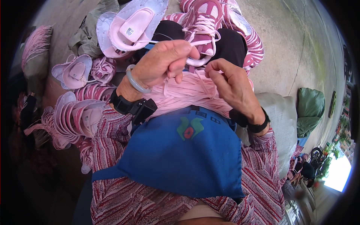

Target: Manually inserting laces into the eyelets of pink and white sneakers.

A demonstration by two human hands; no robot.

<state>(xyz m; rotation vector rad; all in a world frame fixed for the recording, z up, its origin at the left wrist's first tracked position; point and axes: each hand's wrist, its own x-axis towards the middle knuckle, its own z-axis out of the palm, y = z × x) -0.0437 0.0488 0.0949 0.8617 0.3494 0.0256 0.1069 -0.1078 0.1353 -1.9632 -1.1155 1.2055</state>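
Observation:
A pink and dark-red sneaker upper [204,22] lies over my knees, its pale pink laces part-threaded and loose. My left hand [167,62] is closed at the shoe's near left, thumb and forefinger pinching a pale shoelace [200,42] that runs to the eyelets. Just right of the shoe's near end, my right hand [230,80] has its fingers curled in. Whatever its fingertips hold, if anything, is hidden. A thick bundle of pink laces [180,93] lies across my lap below both hands, over a blue apron [180,153].
Stacked pink shoe uppers [75,116] stand on the floor at my left, with more insole-side-up uppers [131,26] ahead. Other uppers [253,48] sit beyond my right knee. A pale sack [273,123] is at my right, a green bag [310,110] farther out.

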